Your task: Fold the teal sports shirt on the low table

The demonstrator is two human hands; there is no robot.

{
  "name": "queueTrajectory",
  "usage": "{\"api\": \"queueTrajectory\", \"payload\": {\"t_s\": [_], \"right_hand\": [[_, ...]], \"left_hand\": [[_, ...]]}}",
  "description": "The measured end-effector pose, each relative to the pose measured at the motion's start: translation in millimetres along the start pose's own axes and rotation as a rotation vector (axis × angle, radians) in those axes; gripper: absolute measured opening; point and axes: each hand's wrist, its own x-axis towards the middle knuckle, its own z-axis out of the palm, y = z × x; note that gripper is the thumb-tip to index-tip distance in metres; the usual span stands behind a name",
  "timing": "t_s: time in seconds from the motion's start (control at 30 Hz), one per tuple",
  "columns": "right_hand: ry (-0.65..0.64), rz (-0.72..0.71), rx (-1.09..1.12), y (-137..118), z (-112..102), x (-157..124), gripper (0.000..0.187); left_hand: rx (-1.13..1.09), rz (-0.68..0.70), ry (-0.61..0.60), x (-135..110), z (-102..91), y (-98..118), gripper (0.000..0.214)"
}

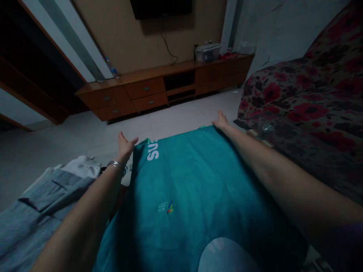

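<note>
Teal cloth (184, 196) lies beneath both hands, and I read neither as clenched or grasping. The left hand (125, 147) is open, fingers raised, just at the cloth's far left corner, with a silver bangle (117, 166) on its wrist. The right hand (221, 121) is open and touches the far edge near the right corner. The long axis appears to run away from me, toward the wooden sideboard (147, 90). A folded grey garment (42, 204) lies left; a floral sofa (297, 102) stands right.
</note>
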Motion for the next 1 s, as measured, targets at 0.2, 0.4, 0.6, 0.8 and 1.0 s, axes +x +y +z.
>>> {"api": "queueTrajectory", "payload": {"t_s": [0.2,0.4,0.6,0.8,1.0], "right_hand": [[-0.027,-0.565,-0.288,51,-25,-105,0.046],[-0.038,-0.534,-0.337,100,-120,-180,0.041],[-0.021,0.099,-0.338,164,-228,-266,0.036],[-0.037,0.218,-0.265,152,-225,-321,0.026],[0.018,0.196,-0.081,137,-216,-330,0.011]], "left_hand": [[0.419,0.302,-0.277,-144,-16.4,43,0.065],[0.622,0.432,-0.359,-300,-84.7,49,0.048],[0.489,0.625,-0.433,-440,-145.0,46,0.039],[0.634,0.511,-0.497,-507,-130.0,66,0.036],[0.596,0.426,-0.55,-492,-132.9,100,0.029]]}}
